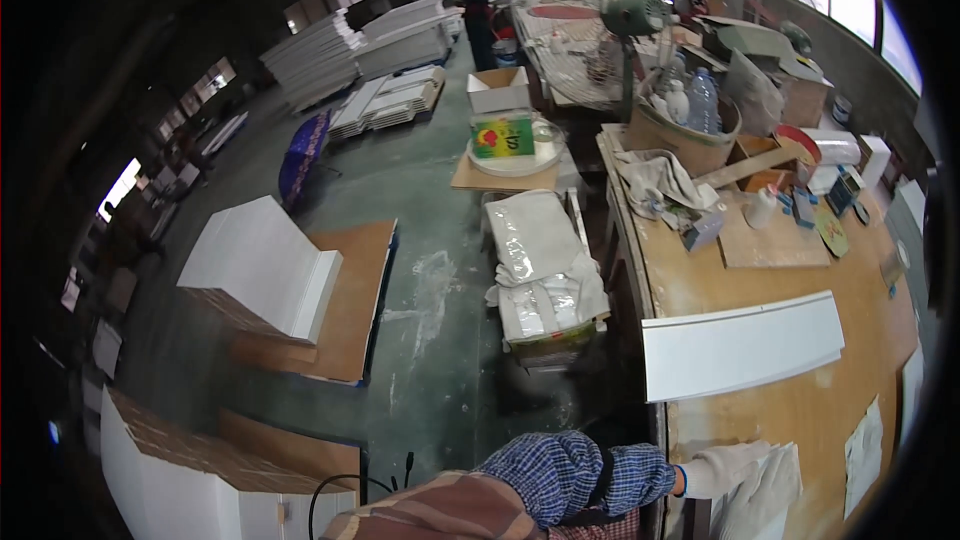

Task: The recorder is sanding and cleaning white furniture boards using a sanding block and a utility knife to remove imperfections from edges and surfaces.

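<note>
My left hand (718,469) wears a white glove and reaches over the near edge of the wooden worktable (700,425). A blue checked sleeve covers the forearm, with a dark band around it. At the glove's fingers a whitish cloth (768,492) is gathered, and its folds spread down over the tabletop. The hand looks closed on it, though the fingertips blend into the fabric. Beyond the hand lies a long white panel (745,345) with a slightly raised far edge. A torn pale sheet (863,457) rests to the right. My right hand is out of view.
Farther along the table stand a round bin of bottles (690,135), a wooden board (775,230) and a small white bottle (762,207). Left of it is a cloth-covered stack (545,265). White panel stacks (260,260) sit on the floor. A fan (635,15) and two people are farther back.
</note>
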Demonstrator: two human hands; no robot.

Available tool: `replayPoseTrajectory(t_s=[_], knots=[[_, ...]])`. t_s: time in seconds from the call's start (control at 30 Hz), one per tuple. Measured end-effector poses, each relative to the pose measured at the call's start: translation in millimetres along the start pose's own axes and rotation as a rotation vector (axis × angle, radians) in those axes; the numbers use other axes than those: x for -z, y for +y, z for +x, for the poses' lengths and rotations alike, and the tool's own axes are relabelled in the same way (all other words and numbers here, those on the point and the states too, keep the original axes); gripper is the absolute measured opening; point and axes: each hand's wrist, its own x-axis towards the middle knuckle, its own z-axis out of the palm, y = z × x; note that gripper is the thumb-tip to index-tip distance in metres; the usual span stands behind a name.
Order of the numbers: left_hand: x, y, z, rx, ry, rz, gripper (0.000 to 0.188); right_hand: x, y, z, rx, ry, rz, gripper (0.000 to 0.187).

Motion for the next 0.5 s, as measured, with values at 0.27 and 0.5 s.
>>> replayPoseTrajectory(t_s=[0.27, 0.5], knots=[[11, 25, 3, -0.052, 0.016, 0.501, 0.064, -19, 51, -70, 0.066, 0.163, 0.136, 0.054], [2, 88, -18, -0.324, -0.176, -0.044, 0.085, -25, 72, -113, -0.086, 0.153, 0.132, 0.054]])
